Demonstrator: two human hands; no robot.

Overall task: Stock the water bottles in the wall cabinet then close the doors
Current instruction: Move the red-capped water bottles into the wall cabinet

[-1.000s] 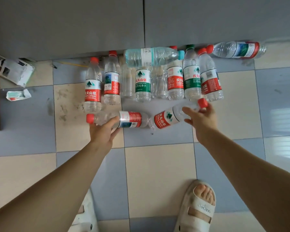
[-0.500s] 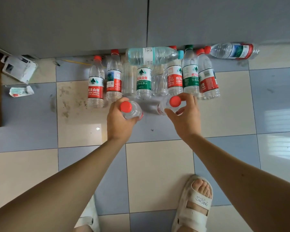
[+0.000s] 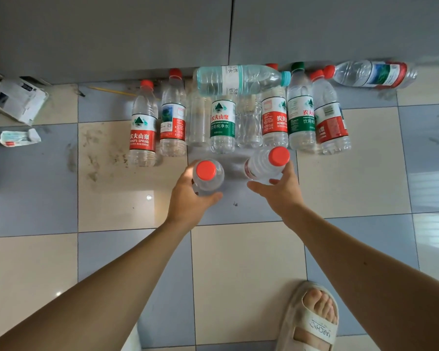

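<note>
Hands grip 2 red-capped bottles [image 3: 208,177]; 10 bottles [image 3: 222,122] wait.

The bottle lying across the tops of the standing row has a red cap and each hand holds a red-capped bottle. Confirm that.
Wrong on the cap. The head view shows the lying bottle has a light blue cap, not red. The rest stands: the left hand and the right hand each hold a red-capped bottle.
</note>
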